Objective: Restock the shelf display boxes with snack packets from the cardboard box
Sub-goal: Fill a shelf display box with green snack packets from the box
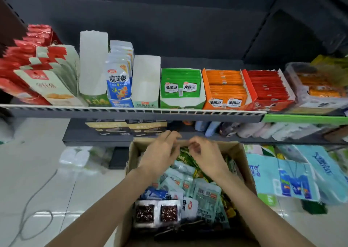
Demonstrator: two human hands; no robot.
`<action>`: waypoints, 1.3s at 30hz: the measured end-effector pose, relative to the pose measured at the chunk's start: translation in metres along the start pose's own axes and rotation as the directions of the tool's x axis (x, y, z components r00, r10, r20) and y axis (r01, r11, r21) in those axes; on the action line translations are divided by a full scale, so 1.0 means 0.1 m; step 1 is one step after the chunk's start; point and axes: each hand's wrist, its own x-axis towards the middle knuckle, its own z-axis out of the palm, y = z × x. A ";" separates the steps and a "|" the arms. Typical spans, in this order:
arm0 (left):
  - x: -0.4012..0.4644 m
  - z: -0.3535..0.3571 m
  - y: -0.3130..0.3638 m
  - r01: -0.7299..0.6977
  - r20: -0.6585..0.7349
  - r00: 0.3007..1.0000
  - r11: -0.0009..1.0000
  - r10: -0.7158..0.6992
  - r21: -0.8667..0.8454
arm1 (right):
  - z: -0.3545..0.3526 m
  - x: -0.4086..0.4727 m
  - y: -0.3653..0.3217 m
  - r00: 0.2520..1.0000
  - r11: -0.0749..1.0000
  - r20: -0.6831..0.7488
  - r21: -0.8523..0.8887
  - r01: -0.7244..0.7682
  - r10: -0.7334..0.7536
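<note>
A brown cardboard box (243,158) stands open below me, full of mixed snack packets (205,196) in pale teal, blue and green. My left hand (162,152) and my right hand (205,152) hover side by side over the box's far end, fingers loosely curled, nothing visibly held. On the shelf above stand display boxes: a green one (180,88), an orange one (226,90), a red one (269,90), a blue one (120,81), and a white one (146,84) that looks empty.
The shelf's grey front rail (131,112) runs across above the box. Red and white cartons (37,67) fill the shelf's left end. A lower shelf (98,133) holds dark boxes. Blue tissue packs (286,179) lie at right. A cable (35,199) trails on the tiled floor.
</note>
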 end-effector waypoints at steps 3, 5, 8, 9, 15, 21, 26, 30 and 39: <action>-0.35 0.26 -0.05 0.106 0.151 0.981 0.990 -0.118 0.090 | 0.29 -0.23 0.20 0.992 0.997 0.117 -0.069 -0.034 0.042; -0.52 0.40 -0.12 0.204 0.282 0.927 0.964 -0.246 0.171 | 0.45 -0.35 0.31 0.972 0.990 0.231 -0.142 -0.013 0.046; -0.72 0.55 -0.22 0.220 0.428 0.837 0.926 -0.340 0.306 | 0.60 -0.47 0.44 0.930 0.978 0.368 -0.193 0.077 0.000; -0.76 0.57 -0.24 0.192 0.456 0.820 0.917 -0.345 0.349 | 0.63 -0.48 0.47 0.923 0.973 0.384 -0.207 0.101 -0.014; -0.84 0.58 -0.23 0.144 0.509 0.769 0.880 -0.388 0.454 | 0.73 -0.53 0.51 0.924 0.904 0.372 -0.359 0.233 -0.090; -0.91 0.64 -0.26 0.086 0.594 0.714 0.888 -0.371 0.451 | 0.89 -0.61 0.49 0.886 0.838 0.463 -0.474 0.271 -0.025; -0.92 0.70 -0.22 0.017 0.603 0.697 0.849 -0.388 0.528 | 1.08 -0.69 0.54 0.926 0.901 0.376 -0.391 0.188 -0.030; -0.89 0.56 -0.22 0.157 0.516 0.770 0.895 -0.376 0.417 | 0.99 -0.68 0.52 0.921 0.899 0.385 -0.380 0.217 -0.059; -0.95 0.30 -0.13 0.558 0.114 0.829 0.804 -0.547 -0.204 | 0.68 -0.60 0.31 0.963 0.955 0.268 0.281 -0.094 0.016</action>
